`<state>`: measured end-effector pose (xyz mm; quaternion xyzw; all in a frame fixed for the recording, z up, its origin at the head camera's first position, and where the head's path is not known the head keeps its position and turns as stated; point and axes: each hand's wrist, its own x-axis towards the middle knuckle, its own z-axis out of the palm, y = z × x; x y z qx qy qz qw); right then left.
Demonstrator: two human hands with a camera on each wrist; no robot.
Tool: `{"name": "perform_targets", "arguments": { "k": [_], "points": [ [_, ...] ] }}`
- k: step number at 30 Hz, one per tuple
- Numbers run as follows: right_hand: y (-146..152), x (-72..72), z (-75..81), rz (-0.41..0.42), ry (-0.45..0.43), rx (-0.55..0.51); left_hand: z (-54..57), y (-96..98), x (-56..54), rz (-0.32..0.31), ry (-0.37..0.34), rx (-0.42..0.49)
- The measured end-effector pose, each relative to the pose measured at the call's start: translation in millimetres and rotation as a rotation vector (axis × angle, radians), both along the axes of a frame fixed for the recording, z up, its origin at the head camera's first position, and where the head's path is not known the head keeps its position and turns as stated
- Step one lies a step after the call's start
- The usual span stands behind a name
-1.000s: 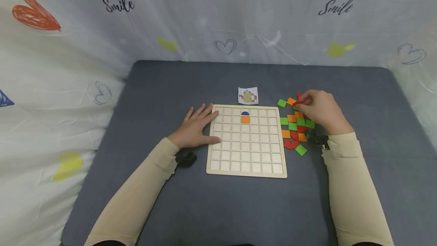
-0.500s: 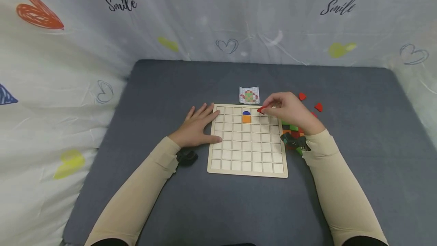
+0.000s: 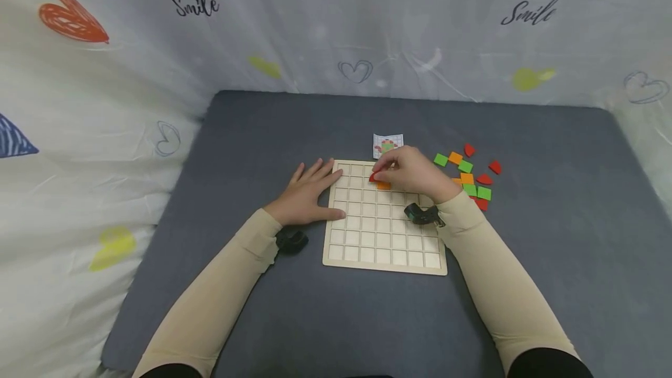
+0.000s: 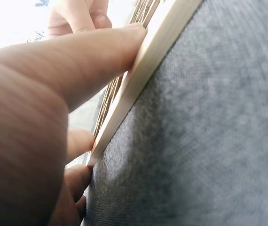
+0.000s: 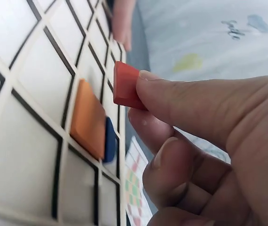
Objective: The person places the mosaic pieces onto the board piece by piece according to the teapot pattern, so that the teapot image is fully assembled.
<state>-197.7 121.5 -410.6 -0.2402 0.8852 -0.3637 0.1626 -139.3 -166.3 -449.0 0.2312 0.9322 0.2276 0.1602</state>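
Right hand (image 3: 412, 175) pinches a red piece (image 5: 126, 87) over the far rows of the board (image 3: 362, 255).
The piece's free end points left, out from between thumb and finger; the fingertips cover the rest, so its long axis cannot be told. It is just left of the orange tile (image 3: 384, 186), which has the blue piece (image 5: 109, 141) on its far side. The left hand (image 3: 307, 196), fingers spread, rests on the board's left edge, well apart from the right.
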Motion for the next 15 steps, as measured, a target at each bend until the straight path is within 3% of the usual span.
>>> {"name": "perform_targets", "arguments": {
  "k": [8, 15],
  "points": [
    [-10, 2.9, -4.8, 0.028, 0.019, 0.079, 2.4, 2.6, -0.5, -0.007, 0.003, 0.002],
    [-12, 8.0, -6.9, 0.067, 0.118, 0.094, 1.7, 1.7, 0.7, -0.002, -0.003, -0.006]
  ]
}}
